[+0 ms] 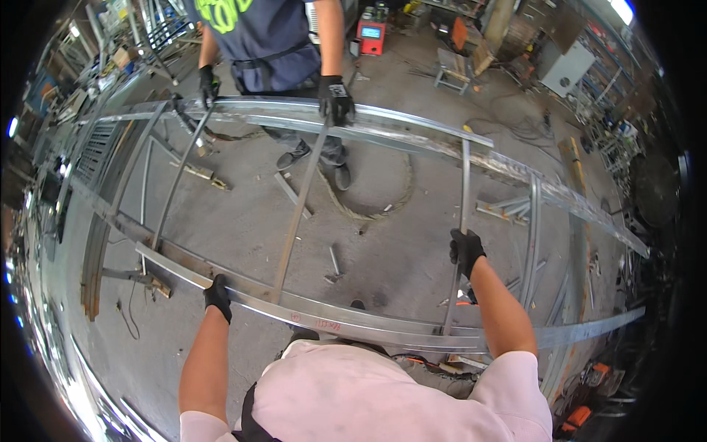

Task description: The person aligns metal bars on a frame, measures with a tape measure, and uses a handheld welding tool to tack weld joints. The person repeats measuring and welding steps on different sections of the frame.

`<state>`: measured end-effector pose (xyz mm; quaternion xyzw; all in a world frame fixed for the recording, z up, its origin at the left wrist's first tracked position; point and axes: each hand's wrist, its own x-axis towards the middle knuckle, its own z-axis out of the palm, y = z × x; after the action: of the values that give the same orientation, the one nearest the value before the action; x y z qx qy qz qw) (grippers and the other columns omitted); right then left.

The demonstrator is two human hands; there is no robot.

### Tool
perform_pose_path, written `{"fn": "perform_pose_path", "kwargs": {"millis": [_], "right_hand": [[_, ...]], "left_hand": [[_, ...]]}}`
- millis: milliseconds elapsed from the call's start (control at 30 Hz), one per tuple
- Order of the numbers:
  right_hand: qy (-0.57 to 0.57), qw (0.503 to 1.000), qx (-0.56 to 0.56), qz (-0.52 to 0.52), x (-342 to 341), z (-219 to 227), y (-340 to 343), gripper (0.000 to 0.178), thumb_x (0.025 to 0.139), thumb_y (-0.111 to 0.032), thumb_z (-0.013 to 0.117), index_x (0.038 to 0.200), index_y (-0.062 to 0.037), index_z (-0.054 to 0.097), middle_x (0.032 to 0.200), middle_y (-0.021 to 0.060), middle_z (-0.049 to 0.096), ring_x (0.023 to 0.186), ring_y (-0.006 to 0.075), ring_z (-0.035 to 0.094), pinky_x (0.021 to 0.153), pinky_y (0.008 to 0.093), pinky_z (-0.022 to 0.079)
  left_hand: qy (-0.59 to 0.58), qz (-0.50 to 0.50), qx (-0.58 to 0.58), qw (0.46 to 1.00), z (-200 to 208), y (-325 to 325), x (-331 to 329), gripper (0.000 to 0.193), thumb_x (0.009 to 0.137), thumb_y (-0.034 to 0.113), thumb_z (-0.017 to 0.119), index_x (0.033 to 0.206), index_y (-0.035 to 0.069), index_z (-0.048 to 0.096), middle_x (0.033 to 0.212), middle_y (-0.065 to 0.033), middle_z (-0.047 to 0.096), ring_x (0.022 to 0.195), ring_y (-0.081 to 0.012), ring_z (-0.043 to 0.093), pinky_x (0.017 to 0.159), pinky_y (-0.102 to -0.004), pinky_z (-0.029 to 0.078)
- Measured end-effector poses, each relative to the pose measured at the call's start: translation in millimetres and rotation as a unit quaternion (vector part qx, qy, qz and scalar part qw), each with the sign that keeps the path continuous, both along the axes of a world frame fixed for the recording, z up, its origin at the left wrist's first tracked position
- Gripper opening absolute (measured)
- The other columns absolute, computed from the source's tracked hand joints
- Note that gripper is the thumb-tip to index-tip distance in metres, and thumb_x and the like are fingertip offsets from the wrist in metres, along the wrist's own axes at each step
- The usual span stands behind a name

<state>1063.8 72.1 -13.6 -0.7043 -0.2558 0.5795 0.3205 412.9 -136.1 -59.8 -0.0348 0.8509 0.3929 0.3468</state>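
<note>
A long ladder-like metal frame [383, 333] of silvery rails and crossbars lies across in front of me. My left hand [217, 295], in a black glove, is closed around the near rail, left of the middle. My right hand [466, 252], gloved in black too, wraps around the crossbar [465, 184] at the right, about midway between the rails. Across from me stands a co-worker [272, 62] in a dark shirt. One black-gloved hand [336, 103] of theirs is on the far rail by a middle crossbar; the other [209, 85] is farther left.
Longer metal beams [589, 210] run under the frame. On the floor below are a hammer-like tool [333, 261], short metal offcuts [508, 210] and a thick cable [361, 215]. A red machine [371, 33] and a small stool [453, 70] stand behind; orange tools [578, 418] lie lower right.
</note>
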Motion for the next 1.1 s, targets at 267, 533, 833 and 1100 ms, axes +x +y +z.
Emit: {"fn": "perform_pose_path", "kwargs": {"millis": [267,533,833,1100], "right_hand": [[-0.018,0.999,0.017,-0.022,5,-21,-7,0.02,0.099,-0.027,0.068,0.1,-0.0143,0.054,0.068,0.0008,0.052,0.048,0.0165,0.05,0.043,0.0364,0.041],[-0.014,1.0,0.014,-0.019,4,-19,-6,0.018,0.098,-0.024,0.067,0.102,-0.0161,0.052,0.066,-0.0003,0.048,0.048,0.0165,0.048,0.044,0.0353,0.038],[-0.078,0.997,-0.009,-0.006,6,-23,-3,0.021,0.098,-0.022,0.065,0.104,-0.0141,0.047,0.065,0.0029,0.049,0.047,0.0201,0.051,0.042,0.0395,0.04],[-0.049,0.998,0.018,-0.027,13,-37,-15,0.019,0.098,-0.023,0.065,0.103,-0.0154,0.048,0.065,0.0024,0.048,0.044,0.0198,0.049,0.039,0.0385,0.039]], "left_hand": [[0.019,-0.049,-0.019,0.998,19,-3,4,0.044,0.091,0.04,0.071,0.115,0.004,0.07,0.093,-0.0069,0.066,0.082,-0.022,0.065,0.073,-0.0384,0.056],[0.045,-0.053,-0.013,0.998,17,-2,9,0.047,0.089,0.043,0.068,0.111,0.002,0.069,0.087,-0.0092,0.064,0.073,-0.0217,0.061,0.064,-0.0372,0.051],[0.008,-0.101,-0.066,0.993,10,1,-1,0.073,0.094,0.048,0.064,0.149,0.001,0.055,0.142,-0.0197,0.065,0.127,-0.0338,0.063,0.106,-0.045,0.049],[0.078,-0.092,-0.022,0.992,-27,-9,-13,0.05,0.089,0.05,0.066,0.114,0.007,0.067,0.092,-0.0085,0.064,0.078,-0.0226,0.06,0.07,-0.0423,0.052]]}}
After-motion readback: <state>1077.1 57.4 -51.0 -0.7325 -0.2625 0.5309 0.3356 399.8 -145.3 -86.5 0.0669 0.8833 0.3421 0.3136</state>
